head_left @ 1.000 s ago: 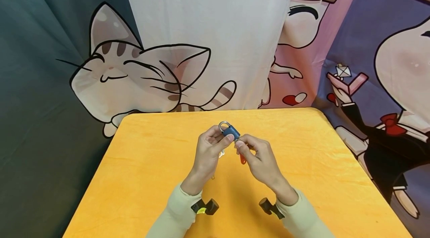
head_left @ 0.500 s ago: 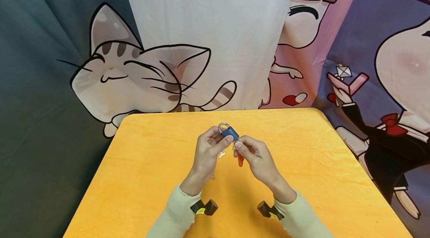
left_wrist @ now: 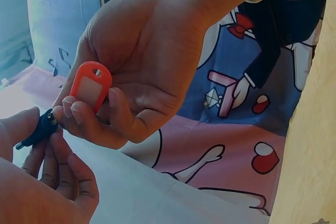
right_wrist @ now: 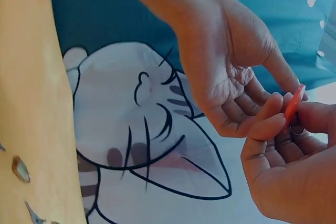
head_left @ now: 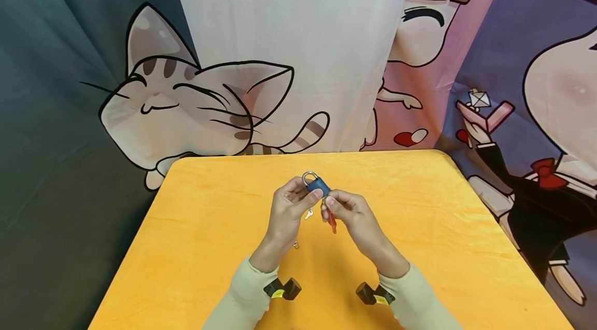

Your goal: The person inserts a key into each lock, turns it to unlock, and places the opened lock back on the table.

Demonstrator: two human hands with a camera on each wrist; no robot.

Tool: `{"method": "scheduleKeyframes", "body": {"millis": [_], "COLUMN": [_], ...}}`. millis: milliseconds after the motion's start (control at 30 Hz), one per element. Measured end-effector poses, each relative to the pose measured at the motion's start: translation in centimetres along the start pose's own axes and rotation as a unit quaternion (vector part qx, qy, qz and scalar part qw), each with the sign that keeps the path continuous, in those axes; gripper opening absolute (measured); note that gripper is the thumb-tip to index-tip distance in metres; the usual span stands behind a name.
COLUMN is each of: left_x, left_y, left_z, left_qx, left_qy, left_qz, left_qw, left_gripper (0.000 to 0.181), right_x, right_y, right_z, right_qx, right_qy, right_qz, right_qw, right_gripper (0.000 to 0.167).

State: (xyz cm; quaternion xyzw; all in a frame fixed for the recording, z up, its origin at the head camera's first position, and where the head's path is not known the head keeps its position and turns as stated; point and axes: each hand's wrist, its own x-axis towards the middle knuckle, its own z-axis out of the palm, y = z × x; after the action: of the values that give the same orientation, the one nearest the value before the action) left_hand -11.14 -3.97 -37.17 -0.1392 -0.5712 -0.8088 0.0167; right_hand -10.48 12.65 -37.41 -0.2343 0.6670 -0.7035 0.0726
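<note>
The left hand point(head_left: 290, 209) pinches a blue padlock point(head_left: 318, 186); the right hand point(head_left: 355, 214) grips a red tag point(head_left: 332, 223). Toward the padlock's seven o'clock lie a silvery key point(head_left: 309, 214) and brass-coloured piece point(head_left: 296, 245).

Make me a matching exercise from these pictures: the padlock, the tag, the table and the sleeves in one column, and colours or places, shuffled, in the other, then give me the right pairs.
Things
1. Padlock
2. Tag
3. Table
4. Sleeves

Descriptions
A. Pale green, around the wrists
B. Red, against the fingers of the right hand
C. Yellow, below both hands
D. Blue, held in the left hand

Right pairs: 1-D, 2-B, 3-C, 4-A
</note>
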Motion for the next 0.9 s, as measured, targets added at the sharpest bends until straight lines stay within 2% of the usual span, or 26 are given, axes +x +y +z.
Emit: {"method": "scheduleKeyframes", "body": {"millis": [100, 200, 300, 367, 533, 633, 767, 900], "left_x": [0.0, -0.1, -0.1, -0.1, -0.2, -0.2, -0.2, -0.3], "left_y": [-0.2, -0.2, -0.2, -0.2, -0.1, 0.0, 0.1, 0.1], "left_z": [-0.1, -0.1, -0.1, -0.2, -0.3, -0.4, -0.5, -0.6], "left_qx": [0.002, 0.006, 0.011, 0.019, 0.036, 0.045, 0.051, 0.075], "left_qy": [0.000, 0.001, 0.004, 0.003, -0.001, 0.001, 0.001, -0.008], "left_qz": [-0.005, -0.004, -0.001, 0.003, 0.015, 0.024, 0.038, 0.062], "left_qw": [1.0000, 1.0000, 0.9999, 0.9998, 0.9992, 0.9987, 0.9980, 0.9952], "left_gripper": [0.017, 0.019, 0.021, 0.022, 0.026, 0.026, 0.024, 0.021], "right_x": [0.0, 0.0, -0.1, -0.2, -0.4, -0.3, -0.2, -0.1], "right_y": [0.1, 0.1, 0.2, 0.2, 0.2, 0.0, -0.5, -1.3], "right_z": [0.0, 0.0, 0.1, 0.2, 0.3, 0.2, 0.0, -0.3], "right_qx": [0.031, 0.026, -0.035, -0.085, -0.188, -0.235, -0.264, -0.275], "right_qy": [-0.010, -0.005, 0.017, 0.034, 0.084, 0.133, 0.186, 0.194], "right_qz": [0.009, 0.007, -0.012, -0.031, -0.073, -0.103, -0.149, -0.178], "right_qw": [0.9994, 0.9996, 0.9992, 0.9954, 0.9758, 0.9573, 0.9347, 0.9246], "right_gripper": [0.026, 0.026, 0.024, 0.022, 0.015, 0.010, 0.006, 0.007]}}
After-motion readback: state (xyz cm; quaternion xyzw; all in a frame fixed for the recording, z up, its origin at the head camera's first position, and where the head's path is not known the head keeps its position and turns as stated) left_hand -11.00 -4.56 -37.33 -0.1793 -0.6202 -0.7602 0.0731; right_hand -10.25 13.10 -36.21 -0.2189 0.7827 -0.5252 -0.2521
